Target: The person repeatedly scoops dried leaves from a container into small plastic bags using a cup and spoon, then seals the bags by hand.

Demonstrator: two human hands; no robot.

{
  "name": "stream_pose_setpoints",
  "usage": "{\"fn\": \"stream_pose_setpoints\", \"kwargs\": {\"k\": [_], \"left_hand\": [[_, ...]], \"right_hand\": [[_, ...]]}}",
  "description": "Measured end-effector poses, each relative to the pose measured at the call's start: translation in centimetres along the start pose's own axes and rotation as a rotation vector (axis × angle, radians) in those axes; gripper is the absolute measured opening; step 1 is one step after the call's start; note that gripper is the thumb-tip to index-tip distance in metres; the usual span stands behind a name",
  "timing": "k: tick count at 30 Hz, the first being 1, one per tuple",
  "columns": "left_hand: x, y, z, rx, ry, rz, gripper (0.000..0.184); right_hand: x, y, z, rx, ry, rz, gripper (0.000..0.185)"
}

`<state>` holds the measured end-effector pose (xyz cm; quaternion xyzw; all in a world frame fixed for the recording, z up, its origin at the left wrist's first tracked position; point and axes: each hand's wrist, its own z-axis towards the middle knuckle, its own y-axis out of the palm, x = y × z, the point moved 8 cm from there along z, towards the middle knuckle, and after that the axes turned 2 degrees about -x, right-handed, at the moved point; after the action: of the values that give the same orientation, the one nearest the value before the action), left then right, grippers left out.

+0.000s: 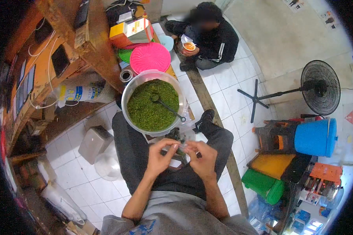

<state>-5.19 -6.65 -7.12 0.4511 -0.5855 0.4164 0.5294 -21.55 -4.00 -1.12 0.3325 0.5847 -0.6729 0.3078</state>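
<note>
My left hand point(162, 156) and my right hand point(201, 158) meet in front of my lap, fingertips pinched on the top edge of a clear plastic bag point(189, 136). Dark green bits show in or behind the bag; which one is hard to tell. Just beyond my hands stands a large clear round tub point(126, 113) filled with chopped green leaves point(145, 103). A dark long-handled spoon point(168, 108) lies on the leaves, its handle reaching the tub's near right rim.
Beyond the tub are a pink lid point(150, 58), an open jar point(126, 75) and a yellow-red box point(134, 31). A person point(217, 39) sits on the floor holding a cup point(189, 46). A fan point(320, 87), blue bin point(314, 137) and green bin point(263, 185) stand right; wooden shelving point(102, 58) left.
</note>
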Motion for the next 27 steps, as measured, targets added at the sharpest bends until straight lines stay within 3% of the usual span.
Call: {"fn": "stream_pose_setpoints", "kwargs": {"k": [4,7,9,11,14,17,19,20,22,26,27], "left_hand": [[-3.3,0.5,-2.3,0.056,-0.077,-0.013,0.033],[-5.3,-0.9,-3.8,0.059,-0.174,-0.067,0.04],[-5.9,-1.9,-4.8,0.062,-0.263,-0.08,0.039],[-6.7,-2.9,-5.5,0.065,-0.278,-0.037,0.037],[-6.7,-3.3,-5.9,0.081,-0.304,0.008,0.034],[-7.6,-3.2,-6.4,0.109,-0.319,-0.061,0.033],[-7.7,-2.6,-6.9,0.11,-0.34,-0.071,0.032],[-7.5,-2.4,-7.0,0.108,-0.342,-0.063,0.032],[-7.2,-1.7,-7.3,0.09,-0.393,-0.056,0.032],[-8.2,-1.1,-7.5,0.076,-0.413,-0.086,0.031],[-8.3,-0.9,-7.3,0.071,-0.403,-0.049,0.03]], "right_hand": [[9.6,2.7,-3.3,-0.009,0.136,-0.013,0.035],[15.5,5.4,-1.5,-0.184,0.197,-0.102,0.029],[20.3,6.5,0.4,-0.048,0.245,-0.112,0.028],[24.7,7.9,3.2,0.15,0.158,-0.196,0.033],[25.6,9.4,7.5,0.135,0.258,-0.168,0.028],[24.3,11.1,9.8,0.175,0.12,-0.218,0.025],[23.2,12.7,10.4,0.16,-0.121,-0.256,0.027],[24.2,13.2,10.5,0.163,-0.117,-0.25,0.027],[26.8,15.7,10.9,-0.04,-0.022,-0.277,0.03],[27.8,15.8,11.1,-0.067,0.073,-0.24,0.028],[25.8,13.7,11.2,0.06,0.014,-0.196,0.026]]}}
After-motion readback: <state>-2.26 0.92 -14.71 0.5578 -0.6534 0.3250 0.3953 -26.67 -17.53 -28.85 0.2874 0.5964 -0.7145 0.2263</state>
